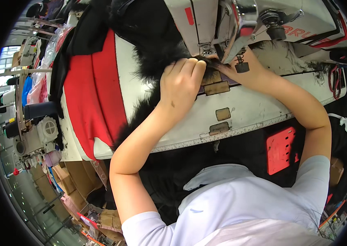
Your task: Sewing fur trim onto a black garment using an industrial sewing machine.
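Black fur fabric [151, 63] lies on the pale sewing table [198, 123], its long pile spreading left of the needle area. A white sewing machine [196, 22] stands over it, and one edge of the fur runs in by the presser foot. My left hand [181, 84] is closed on the fur just left of the foot, fingers curled and knuckles up. From the right, my right hand [245, 71] reaches under the machine head, its fingers pinching the fur edge beside the foot. Machine parts hide some of those fingers.
Red fabric [95, 94] hangs over the table's left side. A measuring tape [243, 128] runs along the front edge. Red-handled scissors [336, 82] lie at the right end. A red pegboard-like plate [280, 149] sits below the edge. Cardboard boxes [79, 176] stand lower left.
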A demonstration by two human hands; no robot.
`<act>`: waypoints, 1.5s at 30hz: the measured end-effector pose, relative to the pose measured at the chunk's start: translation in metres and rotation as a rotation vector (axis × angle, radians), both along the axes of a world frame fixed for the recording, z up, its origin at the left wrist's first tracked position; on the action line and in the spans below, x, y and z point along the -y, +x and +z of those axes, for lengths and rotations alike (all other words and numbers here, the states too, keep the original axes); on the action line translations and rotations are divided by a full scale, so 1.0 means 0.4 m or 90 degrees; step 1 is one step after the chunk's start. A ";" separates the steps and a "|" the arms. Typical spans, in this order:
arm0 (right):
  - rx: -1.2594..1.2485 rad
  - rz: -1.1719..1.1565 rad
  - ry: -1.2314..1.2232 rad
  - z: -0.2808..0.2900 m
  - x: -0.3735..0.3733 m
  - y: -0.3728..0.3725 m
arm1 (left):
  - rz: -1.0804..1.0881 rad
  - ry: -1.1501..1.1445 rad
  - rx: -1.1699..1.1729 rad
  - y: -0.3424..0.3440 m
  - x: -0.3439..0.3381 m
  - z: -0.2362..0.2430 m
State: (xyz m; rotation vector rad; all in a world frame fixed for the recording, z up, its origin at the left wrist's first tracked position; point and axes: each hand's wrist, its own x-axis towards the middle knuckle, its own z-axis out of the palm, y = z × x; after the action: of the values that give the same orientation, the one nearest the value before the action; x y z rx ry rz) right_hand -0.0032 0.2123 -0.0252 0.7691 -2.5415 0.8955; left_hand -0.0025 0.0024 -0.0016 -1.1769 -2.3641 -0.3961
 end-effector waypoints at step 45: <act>-0.108 0.057 0.076 0.056 -0.008 0.029 | 0.055 -0.028 -0.071 -0.003 0.004 -0.011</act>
State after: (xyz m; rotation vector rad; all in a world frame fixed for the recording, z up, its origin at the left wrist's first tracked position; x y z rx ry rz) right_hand 0.0082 0.2157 -0.0026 0.9588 -2.4434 0.6787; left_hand -0.0036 0.0006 -0.0058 -1.0821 -2.3284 -0.2445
